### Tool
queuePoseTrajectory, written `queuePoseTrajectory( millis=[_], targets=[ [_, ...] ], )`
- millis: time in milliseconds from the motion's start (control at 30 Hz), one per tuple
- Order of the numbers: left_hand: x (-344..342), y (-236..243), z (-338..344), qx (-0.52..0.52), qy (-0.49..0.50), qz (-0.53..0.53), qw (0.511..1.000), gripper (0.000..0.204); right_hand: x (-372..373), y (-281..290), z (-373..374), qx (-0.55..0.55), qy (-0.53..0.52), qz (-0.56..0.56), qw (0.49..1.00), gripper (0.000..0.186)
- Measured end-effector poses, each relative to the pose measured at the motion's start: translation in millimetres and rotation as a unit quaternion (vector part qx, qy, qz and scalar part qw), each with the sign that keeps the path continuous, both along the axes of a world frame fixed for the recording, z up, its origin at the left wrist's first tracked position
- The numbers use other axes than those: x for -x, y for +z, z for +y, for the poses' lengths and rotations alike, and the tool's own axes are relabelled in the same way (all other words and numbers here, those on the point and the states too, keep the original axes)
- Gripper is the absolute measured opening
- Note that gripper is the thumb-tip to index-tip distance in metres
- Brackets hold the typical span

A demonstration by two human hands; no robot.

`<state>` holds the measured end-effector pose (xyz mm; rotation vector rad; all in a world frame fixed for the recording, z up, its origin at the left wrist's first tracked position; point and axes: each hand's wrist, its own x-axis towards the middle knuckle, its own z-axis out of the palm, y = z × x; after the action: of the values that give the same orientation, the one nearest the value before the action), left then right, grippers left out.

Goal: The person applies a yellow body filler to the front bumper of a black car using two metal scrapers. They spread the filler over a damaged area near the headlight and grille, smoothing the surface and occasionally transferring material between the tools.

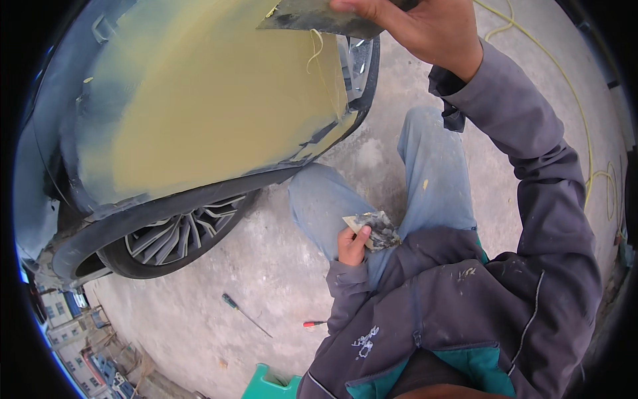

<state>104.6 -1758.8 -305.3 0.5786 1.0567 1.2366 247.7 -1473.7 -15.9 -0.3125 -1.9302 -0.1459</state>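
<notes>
Yellow body filler (212, 113) is spread smooth and wide over the dark car's body panel, thinning to a hazy edge over the paint. At the top of the view, my right hand (428, 36) grips a wide, dark, smeared putty spreader (319, 18) held over the panel's upper edge. A thin strand of filler (316, 50) hangs below its blade. Down by my thigh, my left hand (351, 246) pinches a smaller putty scraper (379, 231), its face blotched with dark and pale residue. The thumb lies on top of it; the other fingers are partly hidden.
Below the panel is the car's wheel (189, 233). A screwdriver with a green handle (230, 301) and a red-handled tool (314, 324) lie on the concrete floor. A green stool (262, 384) stands at the bottom edge. A yellow hose (577, 100) runs along the right.
</notes>
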Motion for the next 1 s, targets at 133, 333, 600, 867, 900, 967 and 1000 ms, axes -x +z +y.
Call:
queuePoseTrajectory(
  millis=[133, 333, 600, 867, 900, 967, 1000],
  targets=[
    [-2, 3, 1, -0.010, 0.008, 0.000, 1.000, 0.030, 3, -4, 1, -0.021, 0.012, 0.003, 1.000, 0.040],
    [-3, 3, 1, -0.017, 0.014, 0.021, 1.000, 0.031, 5, -15, -2, 0.019, 0.009, -0.007, 1.000, 0.041],
    [-2, 4, 1, -0.009, 0.007, 0.007, 1.000, 0.028, 8, -20, -5, -0.004, 0.015, 0.001, 1.000, 0.041],
    [-2, 7, 1, -0.003, 0.012, 0.012, 1.000, 0.029, 10, -19, -13, 0.011, -0.019, -0.064, 0.998, 0.040],
    [-2, 7, 2, -0.005, 0.013, 0.011, 1.000, 0.029, 10, -19, -14, 0.004, -0.024, -0.068, 0.997, 0.040],
    [-3, 6, 1, -0.002, 0.013, 0.008, 1.000, 0.029, 11, -21, -14, -0.017, -0.017, -0.060, 0.998, 0.040],
    [-3, 6, 1, 0.000, 0.013, 0.006, 1.000, 0.029, 12, -24, -12, -0.032, -0.006, -0.046, 0.998, 0.040]
  ],
)
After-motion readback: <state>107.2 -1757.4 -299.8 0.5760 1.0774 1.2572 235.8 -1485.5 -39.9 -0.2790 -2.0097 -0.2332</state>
